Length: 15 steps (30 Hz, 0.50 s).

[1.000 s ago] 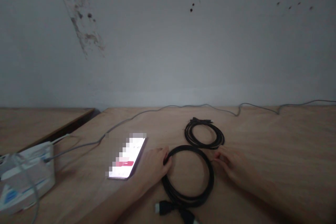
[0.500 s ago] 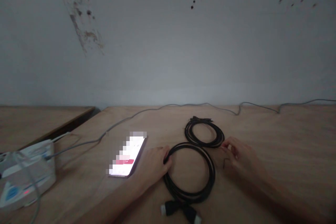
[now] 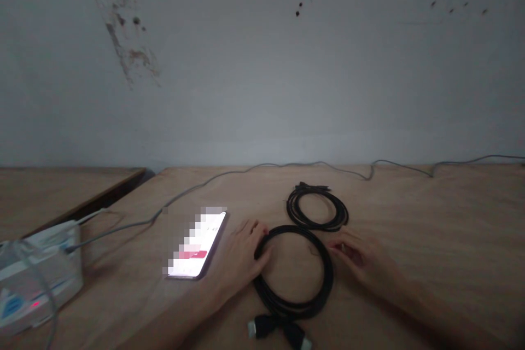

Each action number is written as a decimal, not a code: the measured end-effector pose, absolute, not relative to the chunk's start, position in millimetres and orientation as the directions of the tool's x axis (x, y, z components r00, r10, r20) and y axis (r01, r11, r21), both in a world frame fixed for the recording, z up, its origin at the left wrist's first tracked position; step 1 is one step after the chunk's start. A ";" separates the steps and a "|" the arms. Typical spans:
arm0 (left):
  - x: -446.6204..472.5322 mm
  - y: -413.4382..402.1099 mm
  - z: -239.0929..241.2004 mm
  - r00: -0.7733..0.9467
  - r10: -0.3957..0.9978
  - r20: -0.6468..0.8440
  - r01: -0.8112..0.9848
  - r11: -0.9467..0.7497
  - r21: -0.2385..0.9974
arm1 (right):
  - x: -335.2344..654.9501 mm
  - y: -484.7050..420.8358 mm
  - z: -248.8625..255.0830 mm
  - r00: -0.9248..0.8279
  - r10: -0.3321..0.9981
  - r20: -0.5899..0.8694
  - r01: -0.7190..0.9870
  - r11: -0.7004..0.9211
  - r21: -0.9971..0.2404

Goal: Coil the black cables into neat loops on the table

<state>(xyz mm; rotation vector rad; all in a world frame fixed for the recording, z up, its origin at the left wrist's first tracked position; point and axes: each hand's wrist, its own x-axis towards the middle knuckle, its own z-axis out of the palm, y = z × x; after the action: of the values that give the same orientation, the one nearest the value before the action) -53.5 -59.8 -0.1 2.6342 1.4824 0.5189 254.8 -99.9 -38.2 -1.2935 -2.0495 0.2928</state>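
Observation:
A coiled black cable (image 3: 293,270) lies on the plywood table (image 3: 414,213), with two black plugs (image 3: 262,326) at its near end. My left hand (image 3: 240,262) grips the coil's left side. My right hand (image 3: 355,254) is at the coil's right side, its fingers pinched. A thin dark wire (image 3: 314,249) seems to run from those fingers across the coil's middle. Just behind lies a second, smaller black cable coil (image 3: 317,209), touching neither hand.
A smartphone (image 3: 197,245) with a lit, blurred screen lies left of my left hand. A white device (image 3: 39,268) with a red light sits at the left edge. A thin grey cable (image 3: 246,170) runs along the table's far edge by the wall.
My right hand has moved left and toward me, back to the coil's right side. My left hand stays on the coil.

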 end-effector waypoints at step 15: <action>-37.2 -77.4 -6.3 0.814 0.507 0.283 0.352 -0.819 0.453 | 244.7 -110.5 -43.0 -0.452 0.722 0.524 0.654 0.667 -0.356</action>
<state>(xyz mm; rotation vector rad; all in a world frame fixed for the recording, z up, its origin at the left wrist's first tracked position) -37.2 -77.4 -6.3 2.6153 0.6458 0.5594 244.7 -110.5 -43.0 -1.0573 -2.2218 0.1333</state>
